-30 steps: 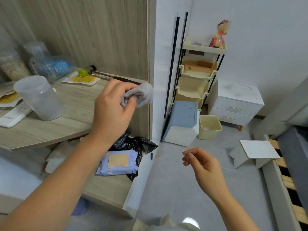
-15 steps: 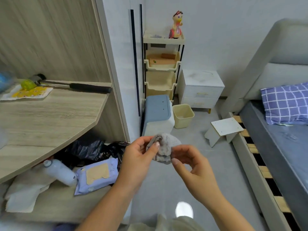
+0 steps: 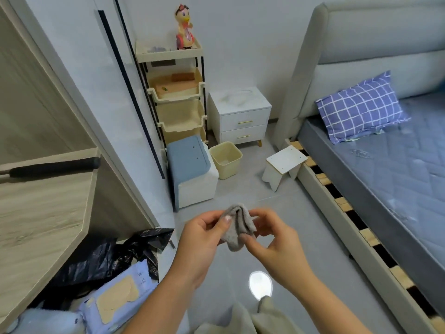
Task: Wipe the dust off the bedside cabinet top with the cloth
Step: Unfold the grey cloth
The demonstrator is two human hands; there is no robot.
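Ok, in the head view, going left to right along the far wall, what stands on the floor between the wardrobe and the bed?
Cream tiered shelf rack with a toy duck on top → white two-drawer bedside cabinet → grey padded bed headboard. In front of them: blue-topped storage stool → cream plastic bin → small white step stool.

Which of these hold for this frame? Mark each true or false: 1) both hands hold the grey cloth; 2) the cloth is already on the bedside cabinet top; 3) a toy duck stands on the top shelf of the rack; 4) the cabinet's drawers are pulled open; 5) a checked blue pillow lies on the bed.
1) True: the left hand and right hand pinch the grey cloth.
2) False: it is held in the air, far from the bedside cabinet.
3) True: the toy duck tops the rack.
4) False: both drawers are shut.
5) True: the pillow lies on the bed.
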